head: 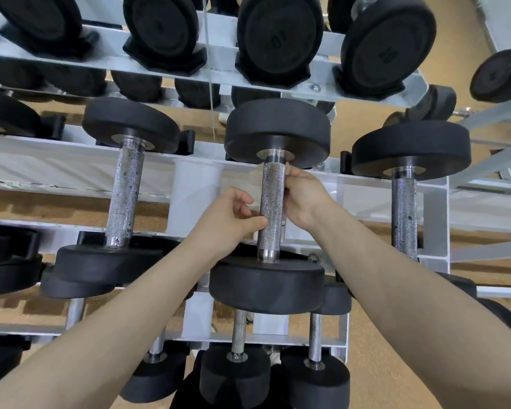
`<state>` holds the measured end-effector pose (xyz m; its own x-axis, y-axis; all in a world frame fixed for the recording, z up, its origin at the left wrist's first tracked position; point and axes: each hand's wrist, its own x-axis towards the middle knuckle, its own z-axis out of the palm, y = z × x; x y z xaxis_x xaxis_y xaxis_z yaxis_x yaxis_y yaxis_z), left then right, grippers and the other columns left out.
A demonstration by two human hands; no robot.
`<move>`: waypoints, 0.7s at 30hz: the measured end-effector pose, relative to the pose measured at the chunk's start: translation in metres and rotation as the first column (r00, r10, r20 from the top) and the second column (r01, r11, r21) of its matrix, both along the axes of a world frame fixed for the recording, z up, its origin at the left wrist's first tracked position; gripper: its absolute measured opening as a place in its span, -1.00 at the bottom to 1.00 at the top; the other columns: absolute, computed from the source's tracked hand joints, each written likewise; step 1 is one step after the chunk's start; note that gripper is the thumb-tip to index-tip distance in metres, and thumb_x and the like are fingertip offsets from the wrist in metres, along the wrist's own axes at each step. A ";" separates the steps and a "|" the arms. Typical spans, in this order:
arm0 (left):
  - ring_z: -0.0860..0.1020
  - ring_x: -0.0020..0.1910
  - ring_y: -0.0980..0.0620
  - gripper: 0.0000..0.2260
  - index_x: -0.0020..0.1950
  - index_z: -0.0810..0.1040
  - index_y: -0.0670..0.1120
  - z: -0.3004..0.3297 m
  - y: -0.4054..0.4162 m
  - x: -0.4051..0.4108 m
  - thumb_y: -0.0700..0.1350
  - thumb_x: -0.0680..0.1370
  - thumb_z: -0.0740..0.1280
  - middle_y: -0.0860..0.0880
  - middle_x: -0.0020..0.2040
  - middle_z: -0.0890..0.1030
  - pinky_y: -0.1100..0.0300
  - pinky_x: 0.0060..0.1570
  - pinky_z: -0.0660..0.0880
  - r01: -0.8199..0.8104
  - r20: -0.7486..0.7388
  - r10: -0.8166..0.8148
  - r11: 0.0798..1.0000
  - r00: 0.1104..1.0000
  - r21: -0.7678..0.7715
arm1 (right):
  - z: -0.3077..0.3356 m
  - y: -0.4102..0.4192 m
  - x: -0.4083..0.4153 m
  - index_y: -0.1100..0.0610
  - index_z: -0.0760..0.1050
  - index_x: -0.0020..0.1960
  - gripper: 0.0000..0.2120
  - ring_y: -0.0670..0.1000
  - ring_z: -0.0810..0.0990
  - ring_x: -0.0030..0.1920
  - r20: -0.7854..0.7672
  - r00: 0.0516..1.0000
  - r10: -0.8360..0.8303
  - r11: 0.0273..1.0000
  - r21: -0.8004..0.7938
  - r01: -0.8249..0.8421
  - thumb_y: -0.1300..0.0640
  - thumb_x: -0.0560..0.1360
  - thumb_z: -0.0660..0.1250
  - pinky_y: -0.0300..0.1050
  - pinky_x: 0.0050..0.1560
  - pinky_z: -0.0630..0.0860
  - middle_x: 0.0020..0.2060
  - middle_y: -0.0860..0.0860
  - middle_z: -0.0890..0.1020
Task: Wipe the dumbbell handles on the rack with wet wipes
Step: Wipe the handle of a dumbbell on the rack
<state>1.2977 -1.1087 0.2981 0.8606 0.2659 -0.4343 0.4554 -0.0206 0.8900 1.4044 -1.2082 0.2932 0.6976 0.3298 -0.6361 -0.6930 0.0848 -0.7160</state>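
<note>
A gym: black dumbbells (273, 208) fill a tiered white rack (434, 219).

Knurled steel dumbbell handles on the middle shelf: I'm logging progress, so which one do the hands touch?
The centre knurled steel handle, between the left hand and right hand. The left neighbour handle and right neighbour handle stand untouched.

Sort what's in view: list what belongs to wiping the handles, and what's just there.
In the job:
- middle handle, held from both sides
- left hand, thumb on the handle
- right hand, fingers behind the handle
- left handle and right handle, speckled dark
- no wipe visible

Just there:
- rack
- top-row dumbbells
- floor
</note>
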 end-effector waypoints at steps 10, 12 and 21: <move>0.45 -0.28 0.17 -0.64 0.11 0.35 -0.04 0.002 0.001 0.000 -0.19 0.43 0.45 0.05 -0.18 0.45 0.41 -0.25 0.41 0.011 -0.027 -0.012 1.000 1.000 -0.019 | -0.004 -0.020 -0.010 0.21 0.49 -0.21 -0.73 -0.02 0.56 -0.37 0.051 0.999 0.009 0.992 0.125 -0.015 0.42 0.56 0.11 -0.21 -0.36 0.54 -0.34 0.06 0.59; 0.46 -0.25 0.15 -0.65 0.11 0.37 -0.03 0.002 0.003 0.001 -0.18 0.43 0.45 0.04 -0.14 0.48 0.36 -0.21 0.41 0.030 -0.030 -0.030 0.999 0.999 -0.015 | -0.004 -0.024 -0.010 0.24 0.43 -0.25 -0.74 -0.06 0.54 -0.42 0.083 0.997 -0.011 0.985 0.174 -0.003 0.43 0.55 0.10 -0.21 -0.33 0.54 -0.46 0.00 0.54; 0.47 -0.15 0.09 -0.79 -0.03 0.46 -0.07 -0.001 0.006 0.005 -0.22 0.43 0.45 -0.03 -0.11 0.52 0.22 -0.01 0.45 0.118 -0.028 -0.118 0.993 0.993 -0.015 | -0.009 -0.002 0.002 0.32 0.50 0.15 -0.72 0.07 0.60 -0.15 -0.039 0.999 0.036 0.996 0.087 -0.032 0.37 0.59 0.05 -0.19 -0.22 0.58 -0.20 0.15 0.67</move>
<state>1.3030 -1.1023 0.2969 0.8729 0.1574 -0.4618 0.4756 -0.0635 0.8773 1.4059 -1.2104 0.2846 0.6594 0.4077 -0.6317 -0.7247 0.1211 -0.6783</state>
